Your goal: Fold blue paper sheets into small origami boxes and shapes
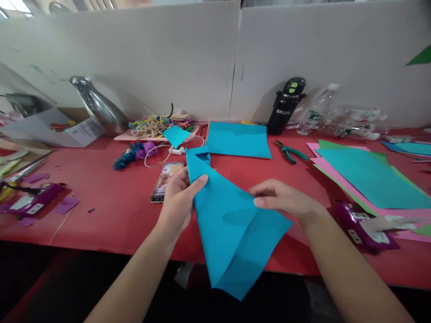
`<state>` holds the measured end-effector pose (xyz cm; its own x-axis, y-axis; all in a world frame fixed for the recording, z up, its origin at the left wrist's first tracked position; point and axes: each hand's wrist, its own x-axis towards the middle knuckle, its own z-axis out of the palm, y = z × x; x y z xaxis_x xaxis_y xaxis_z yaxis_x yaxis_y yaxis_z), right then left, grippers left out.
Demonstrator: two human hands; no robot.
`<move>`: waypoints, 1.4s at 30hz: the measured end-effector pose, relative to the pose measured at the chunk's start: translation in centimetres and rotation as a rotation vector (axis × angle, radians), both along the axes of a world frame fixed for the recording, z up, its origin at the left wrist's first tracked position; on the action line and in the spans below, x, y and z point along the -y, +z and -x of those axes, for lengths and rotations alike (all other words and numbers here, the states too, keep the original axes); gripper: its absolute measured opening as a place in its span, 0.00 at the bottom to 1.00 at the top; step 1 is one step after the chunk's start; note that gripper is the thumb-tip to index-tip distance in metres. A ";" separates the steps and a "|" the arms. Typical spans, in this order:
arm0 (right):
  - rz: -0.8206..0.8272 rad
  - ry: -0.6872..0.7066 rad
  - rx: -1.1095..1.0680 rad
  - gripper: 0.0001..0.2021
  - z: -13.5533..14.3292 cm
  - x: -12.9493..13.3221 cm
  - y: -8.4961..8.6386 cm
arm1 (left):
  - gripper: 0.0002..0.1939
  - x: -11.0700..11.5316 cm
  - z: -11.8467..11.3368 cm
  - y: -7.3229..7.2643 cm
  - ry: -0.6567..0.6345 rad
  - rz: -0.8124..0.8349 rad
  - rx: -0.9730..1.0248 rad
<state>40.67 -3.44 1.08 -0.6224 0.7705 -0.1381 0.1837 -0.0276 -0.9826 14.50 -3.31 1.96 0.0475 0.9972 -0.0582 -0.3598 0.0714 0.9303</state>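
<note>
A folded blue paper sheet [229, 224] hangs over the front edge of the red table [111, 197]. My left hand [178, 197] grips its left edge, thumb on top. My right hand [283, 197] pinches a fold on its right side near the middle. The sheet narrows toward a small folded flap at the far end, beside a phone [166, 181] that lies face up just left of my left hand.
Another blue sheet [237, 140] lies flat behind. Green-handled pliers [291, 152], a black bottle [285, 106], and clear plastic bottles [340, 119] stand at the back right. A stack of coloured papers [367, 179] lies right. Sticks and paper flowers [151, 130] lie back left.
</note>
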 end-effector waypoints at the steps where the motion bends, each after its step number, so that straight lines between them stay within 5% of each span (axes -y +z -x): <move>1: 0.001 0.015 0.055 0.20 0.1 0.0 0.2 | 0.19 -0.1 0.1 0.0 0.006 -0.001 -0.008; 42: -0.121 -0.038 0.080 0.21 1.1 -0.1 0.2 | 0.22 -0.8 1.6 0.6 0.087 -0.029 -0.051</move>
